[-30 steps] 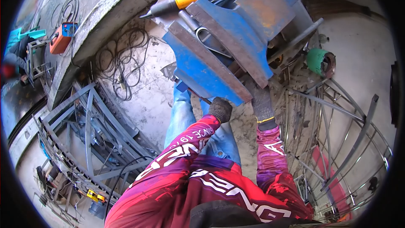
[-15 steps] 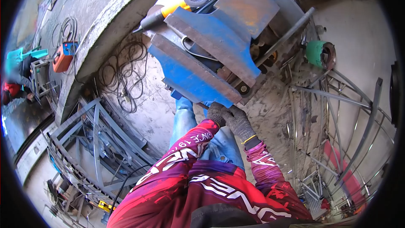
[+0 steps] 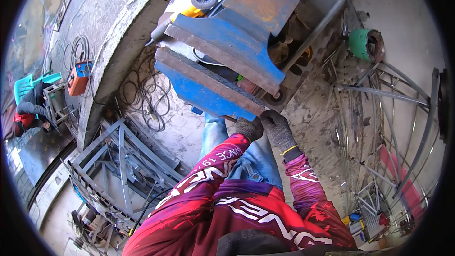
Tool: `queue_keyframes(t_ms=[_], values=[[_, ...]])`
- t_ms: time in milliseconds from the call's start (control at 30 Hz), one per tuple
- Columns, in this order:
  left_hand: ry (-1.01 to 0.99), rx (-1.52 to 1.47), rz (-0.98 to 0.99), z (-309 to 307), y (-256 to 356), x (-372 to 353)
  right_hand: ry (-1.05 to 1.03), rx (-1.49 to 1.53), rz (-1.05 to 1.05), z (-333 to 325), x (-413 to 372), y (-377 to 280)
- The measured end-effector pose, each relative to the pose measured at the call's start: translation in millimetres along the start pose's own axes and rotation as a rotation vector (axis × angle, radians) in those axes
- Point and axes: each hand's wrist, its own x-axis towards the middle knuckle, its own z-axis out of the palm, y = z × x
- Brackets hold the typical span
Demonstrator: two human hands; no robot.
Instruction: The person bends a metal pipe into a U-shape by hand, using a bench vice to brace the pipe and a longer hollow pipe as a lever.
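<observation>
A large blue bench vise point(image 3: 213, 85) with rusty brown jaw edges fills the upper middle. My left hand point(image 3: 249, 128), in a dark grey knitted glove, is closed just below the near jaw's lower right corner; what it grips is hidden. Beside it, my right hand point(image 3: 276, 126), in the same kind of glove, has its fingers bent at the jaw's corner, and whatever is under them cannot be made out. Between the jaws is a narrow gap. A yellow angle grinder point(image 3: 192, 9) with a round disc lies behind the vise at the left.
Grey metal frames point(image 3: 121, 161) stand at the left, near coiled cables point(image 3: 149, 97) and an orange-blue box point(image 3: 79, 78). Another person point(image 3: 33, 106) bends over at the far left. A green cylinder point(image 3: 361, 43) and curved metal bars point(image 3: 419, 142) are at the right.
The near jaw stands farther from the other jaw, and more shows between them. My right hand has shifted slightly away from my left. The whole view has also shifted a little.
</observation>
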Motion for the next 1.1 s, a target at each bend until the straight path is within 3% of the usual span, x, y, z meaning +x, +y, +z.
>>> queue_keyframes(t_ms=[67,333,567,667,767,867,933,1000,1100], values=[[0.073,0.034,-0.046,7.9,-7.7,-0.9,0.006,0.006,-0.020,1.2,-0.7,1.2],[-0.255,0.062,0.177,-91.2,46.8,-11.2,-0.063,0.037,0.031,6.8,0.0,6.0],[-0.164,0.072,0.120,-43.7,24.2,-5.8,-0.100,0.036,0.138,6.7,-0.8,-9.0],[-0.168,0.136,0.175,-60.3,29.1,-7.7,-0.112,0.054,0.202,7.9,-0.7,-12.7],[-0.060,0.122,0.183,-67.5,31.3,-9.6,-0.098,0.029,0.081,12.3,-0.8,-2.4],[-0.108,0.159,0.224,-75.7,33.9,-9.3,-0.097,0.029,0.037,14.6,0.5,-0.3],[-0.219,-0.001,0.141,-107.0,51.5,-12.6,-0.108,0.014,0.029,16.0,0.2,2.1],[-0.208,-0.044,0.141,-120.3,57.5,-19.2,-0.112,0.006,0.030,16.7,0.3,7.0],[-0.146,-0.012,0.194,-98.2,44.9,-19.0,-0.105,-0.004,0.055,19.5,-1.1,6.0]])
